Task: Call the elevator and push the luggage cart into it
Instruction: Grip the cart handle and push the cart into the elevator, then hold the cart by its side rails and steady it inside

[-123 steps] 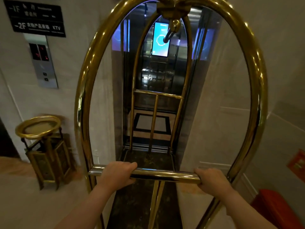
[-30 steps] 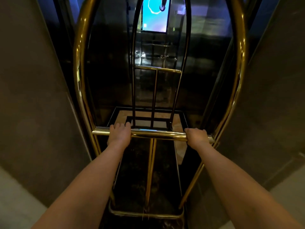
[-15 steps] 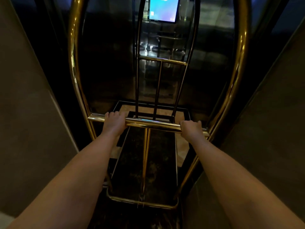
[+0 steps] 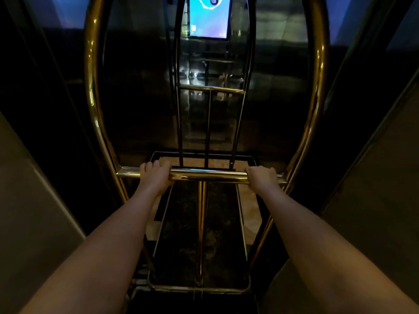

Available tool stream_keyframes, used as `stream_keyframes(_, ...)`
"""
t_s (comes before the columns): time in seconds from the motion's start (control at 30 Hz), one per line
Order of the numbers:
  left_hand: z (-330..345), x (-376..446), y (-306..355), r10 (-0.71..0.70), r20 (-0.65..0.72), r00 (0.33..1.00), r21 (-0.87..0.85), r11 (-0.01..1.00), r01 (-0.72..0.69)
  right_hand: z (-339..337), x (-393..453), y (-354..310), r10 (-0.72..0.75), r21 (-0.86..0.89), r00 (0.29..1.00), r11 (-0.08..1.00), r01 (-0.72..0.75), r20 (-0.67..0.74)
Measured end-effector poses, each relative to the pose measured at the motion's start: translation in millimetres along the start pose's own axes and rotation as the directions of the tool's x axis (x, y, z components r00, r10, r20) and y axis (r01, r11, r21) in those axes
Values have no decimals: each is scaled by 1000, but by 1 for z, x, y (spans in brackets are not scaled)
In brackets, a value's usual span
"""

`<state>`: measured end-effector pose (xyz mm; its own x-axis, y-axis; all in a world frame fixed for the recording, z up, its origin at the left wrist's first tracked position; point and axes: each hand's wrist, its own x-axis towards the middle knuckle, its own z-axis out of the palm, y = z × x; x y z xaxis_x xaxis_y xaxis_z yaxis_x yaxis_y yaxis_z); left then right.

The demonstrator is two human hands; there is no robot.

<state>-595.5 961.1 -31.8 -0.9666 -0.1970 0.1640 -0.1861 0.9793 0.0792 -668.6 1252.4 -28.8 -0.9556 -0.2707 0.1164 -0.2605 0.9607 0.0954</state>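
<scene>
Your left hand and right hand wrap tight round the gold bar of the luggage cart. The cart sits in the dark elevator doorway; a bright screen glows at 12 o'clock, walls close beside.

Dim light; dark reflective walls, a glowing blue screen, pale marble floor.

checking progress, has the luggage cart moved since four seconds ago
Yes. The luggage cart has rolled forward through the doorway, toward the screen on the elevator's back wall.
</scene>
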Motion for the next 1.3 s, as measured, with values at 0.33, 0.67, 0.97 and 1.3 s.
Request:
stream_keyframes(0.33,18,87,-9,58,-30,998,-7,998,-59,6,85,1,-1,-46,1000,999,0,-13)
stream_keyframes(0.67,45,190,-5,57,-71,996,18,998,-56,19,182,9,10,-54,1000,998,-12,-29)
stream_keyframes(0.97,62,292,-2,41,-75,996,29,999,-39,36,283,20,-15,-61,997,998,10,-70)
stream_keyframes(1.3,74,369,2,45,-126,991,98,995,-33,47,366,34,-50,-36,995,998,47,-85)
